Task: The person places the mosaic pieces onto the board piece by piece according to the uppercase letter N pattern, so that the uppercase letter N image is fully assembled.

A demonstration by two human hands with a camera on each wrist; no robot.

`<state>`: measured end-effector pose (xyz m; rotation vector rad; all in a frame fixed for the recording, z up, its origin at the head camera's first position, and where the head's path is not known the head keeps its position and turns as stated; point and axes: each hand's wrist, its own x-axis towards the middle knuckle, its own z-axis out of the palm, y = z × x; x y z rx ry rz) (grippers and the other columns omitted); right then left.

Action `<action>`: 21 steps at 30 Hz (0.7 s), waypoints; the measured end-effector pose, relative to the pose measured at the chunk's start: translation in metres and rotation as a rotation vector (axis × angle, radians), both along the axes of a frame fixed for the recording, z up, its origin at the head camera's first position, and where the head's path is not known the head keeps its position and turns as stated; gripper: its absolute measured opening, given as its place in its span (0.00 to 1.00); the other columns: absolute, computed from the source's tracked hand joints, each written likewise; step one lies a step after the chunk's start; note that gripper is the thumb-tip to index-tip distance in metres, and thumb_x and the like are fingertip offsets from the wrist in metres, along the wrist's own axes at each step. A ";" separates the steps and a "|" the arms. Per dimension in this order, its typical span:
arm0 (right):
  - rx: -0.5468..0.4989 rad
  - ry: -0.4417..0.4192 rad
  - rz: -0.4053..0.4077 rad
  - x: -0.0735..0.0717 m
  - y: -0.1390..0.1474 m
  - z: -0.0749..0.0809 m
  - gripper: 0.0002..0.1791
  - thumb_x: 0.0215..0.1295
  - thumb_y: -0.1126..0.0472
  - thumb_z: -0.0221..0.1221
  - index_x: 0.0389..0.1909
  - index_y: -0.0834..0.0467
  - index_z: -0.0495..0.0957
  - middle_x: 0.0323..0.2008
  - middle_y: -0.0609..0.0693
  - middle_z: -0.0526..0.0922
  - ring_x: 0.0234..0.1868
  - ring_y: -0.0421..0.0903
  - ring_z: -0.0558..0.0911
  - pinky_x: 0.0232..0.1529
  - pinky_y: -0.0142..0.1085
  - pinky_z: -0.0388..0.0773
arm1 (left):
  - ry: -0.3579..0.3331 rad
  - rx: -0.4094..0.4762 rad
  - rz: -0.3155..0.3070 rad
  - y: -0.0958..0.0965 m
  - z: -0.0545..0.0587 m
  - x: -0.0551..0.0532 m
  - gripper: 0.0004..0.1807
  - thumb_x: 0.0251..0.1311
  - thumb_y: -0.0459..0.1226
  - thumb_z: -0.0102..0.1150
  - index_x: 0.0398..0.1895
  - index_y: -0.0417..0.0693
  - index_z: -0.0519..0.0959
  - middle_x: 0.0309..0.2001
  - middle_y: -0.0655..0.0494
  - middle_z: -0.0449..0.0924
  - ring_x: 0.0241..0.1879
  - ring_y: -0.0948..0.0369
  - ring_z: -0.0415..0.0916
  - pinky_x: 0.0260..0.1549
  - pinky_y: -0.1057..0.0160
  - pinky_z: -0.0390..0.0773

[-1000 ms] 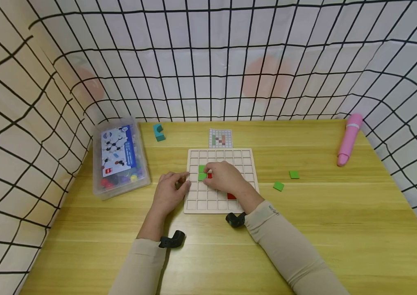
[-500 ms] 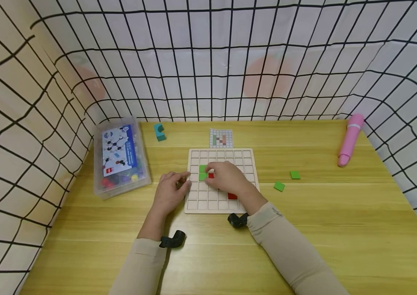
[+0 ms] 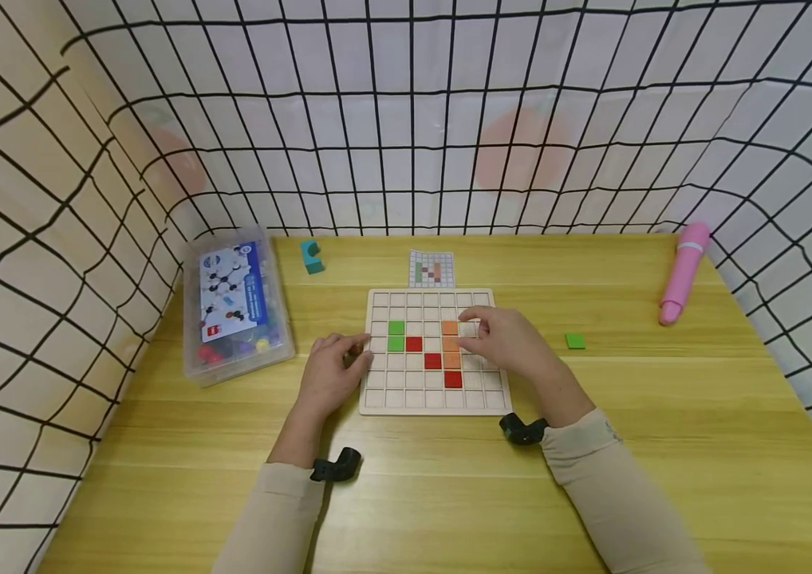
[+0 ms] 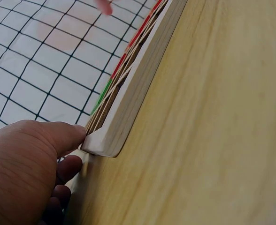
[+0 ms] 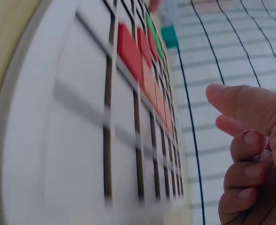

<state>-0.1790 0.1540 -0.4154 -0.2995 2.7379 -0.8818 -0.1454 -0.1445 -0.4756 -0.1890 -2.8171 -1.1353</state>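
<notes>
A pale wooden grid board lies on the table, with two green tiles, three red tiles and three orange tiles in its cells. My left hand rests at the board's left edge. In the left wrist view its thumb touches the board's corner, other fingers bent lower down. Over the board's right part is my right hand, thumb and forefinger apart, holding nothing. The right wrist view shows its other fingers loosely curled, beside the board's grid.
A printed pattern card lies just beyond the board. One loose green tile is right of my right hand. A clear plastic box and a teal block stand left; a pink pen-shaped object lies far right. Black mesh encloses the table.
My right hand has moved right from beside the green tiles, uncovering the red and orange tiles. It now covers where the nearer loose green tile lay. My left hand stays put.
</notes>
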 end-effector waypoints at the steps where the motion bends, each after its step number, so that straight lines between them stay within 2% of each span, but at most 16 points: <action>1: 0.004 0.000 -0.014 0.001 0.006 0.000 0.24 0.67 0.48 0.66 0.61 0.51 0.79 0.24 0.47 0.71 0.22 0.45 0.68 0.24 0.35 0.63 | -0.001 -0.001 0.000 0.000 0.000 0.000 0.18 0.68 0.43 0.63 0.58 0.51 0.85 0.42 0.52 0.82 0.42 0.53 0.68 0.44 0.58 0.67; 7: 0.003 -0.013 -0.052 0.004 0.046 -0.002 0.26 0.68 0.49 0.65 0.63 0.55 0.77 0.22 0.47 0.70 0.19 0.44 0.66 0.22 0.35 0.64 | -0.007 -0.001 0.002 -0.001 0.000 -0.001 0.18 0.68 0.43 0.63 0.58 0.51 0.85 0.42 0.52 0.82 0.42 0.54 0.68 0.44 0.58 0.67; 12: 0.007 -0.019 -0.075 0.007 0.077 -0.004 0.28 0.68 0.47 0.65 0.65 0.56 0.76 0.21 0.46 0.68 0.21 0.45 0.66 0.25 0.37 0.65 | -0.008 0.003 0.000 -0.001 0.000 -0.001 0.18 0.68 0.43 0.63 0.58 0.51 0.85 0.42 0.51 0.82 0.42 0.53 0.68 0.44 0.58 0.67; 21: 0.051 -0.016 -0.089 0.013 0.129 -0.019 0.31 0.67 0.44 0.65 0.65 0.55 0.75 0.24 0.47 0.68 0.25 0.44 0.66 0.30 0.37 0.64 | 0.005 -0.001 -0.006 -0.001 0.000 -0.001 0.18 0.68 0.43 0.63 0.58 0.50 0.84 0.42 0.51 0.82 0.41 0.53 0.68 0.44 0.58 0.67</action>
